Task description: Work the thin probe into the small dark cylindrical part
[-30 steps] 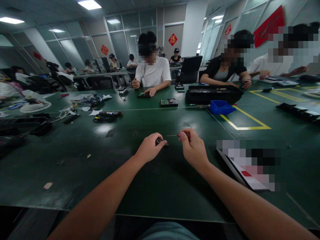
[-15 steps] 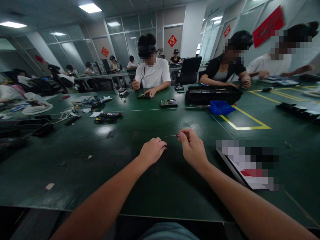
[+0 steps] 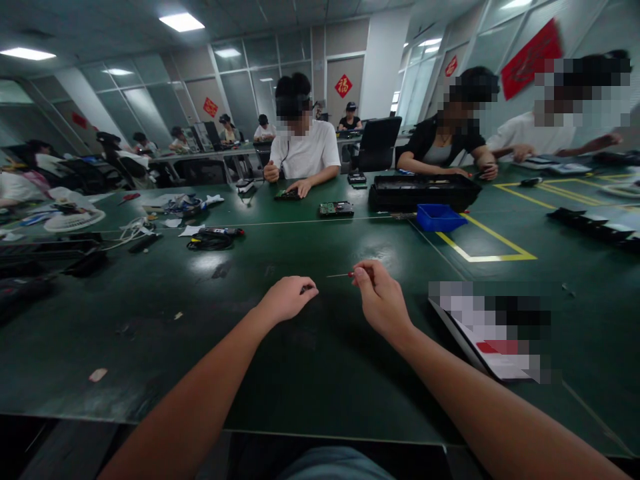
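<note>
Head view: right hand holds screwdriver, tip leftward.

slim red-collared tool, shaft pointing left; dark piece mostly hidden

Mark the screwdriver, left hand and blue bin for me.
Screwdriver (image 3: pixel 340 275): head view, on the thin shaft.
Left hand (image 3: pixel 289 297): head view, on the back of the hand.
Blue bin (image 3: pixel 441 221): head view, on the near wall.

Two foreground hands, one held screwdriver
</note>
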Tool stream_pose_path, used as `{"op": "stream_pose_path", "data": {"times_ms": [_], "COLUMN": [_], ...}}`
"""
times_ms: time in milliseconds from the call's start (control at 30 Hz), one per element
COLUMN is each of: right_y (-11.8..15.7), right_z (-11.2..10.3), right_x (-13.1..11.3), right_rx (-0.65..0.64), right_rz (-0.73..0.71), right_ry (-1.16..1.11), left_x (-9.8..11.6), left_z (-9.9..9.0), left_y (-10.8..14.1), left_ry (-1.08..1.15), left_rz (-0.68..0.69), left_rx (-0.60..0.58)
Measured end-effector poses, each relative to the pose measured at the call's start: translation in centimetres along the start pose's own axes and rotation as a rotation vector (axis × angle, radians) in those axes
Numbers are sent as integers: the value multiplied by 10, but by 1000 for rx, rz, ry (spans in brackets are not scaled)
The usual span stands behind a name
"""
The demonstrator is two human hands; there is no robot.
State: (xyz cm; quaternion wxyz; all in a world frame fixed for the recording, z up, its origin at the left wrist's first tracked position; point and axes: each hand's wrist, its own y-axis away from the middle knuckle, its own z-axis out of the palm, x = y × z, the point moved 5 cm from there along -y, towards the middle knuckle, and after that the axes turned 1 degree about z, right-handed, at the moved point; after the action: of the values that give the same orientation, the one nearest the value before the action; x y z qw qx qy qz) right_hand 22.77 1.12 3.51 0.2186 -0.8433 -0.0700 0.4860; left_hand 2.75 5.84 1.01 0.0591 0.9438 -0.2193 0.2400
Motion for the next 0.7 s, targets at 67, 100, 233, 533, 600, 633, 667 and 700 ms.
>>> {"op": "stream_pose_path", "data": {"times_ms": [67,100,233,533,600,633,667,700], "right_y": [0,1,2,1,1,2,2,2], "right_z": [0,0,1,4,4,5,5,5], "right_x": [0,-1,-3,1,1,1,1,0], "right_rx": [-14,-22,-58,-49,-53,-56,-59,-61], "right_rz": [7,10,17,12,22,27,31,34], "right_ry": [-3,-3,-3,-15,-16,-16,-15,-15], "left_x": [-9,-14,-39,-148,-174,-187,-198,-209], "left_z": [-8,-12,-32,-106,-126,-136,-145,-154], "left_y": [2,4,18,79,100,112,123,135], "left_ry": [188,288,743,1502,1519,1520,1505,1475], "left_rz": [-68,-106,-276,-563,-598,-614,-633,-653], "left_rx": [-58,-80,-9,556,719,802,886,972]}}
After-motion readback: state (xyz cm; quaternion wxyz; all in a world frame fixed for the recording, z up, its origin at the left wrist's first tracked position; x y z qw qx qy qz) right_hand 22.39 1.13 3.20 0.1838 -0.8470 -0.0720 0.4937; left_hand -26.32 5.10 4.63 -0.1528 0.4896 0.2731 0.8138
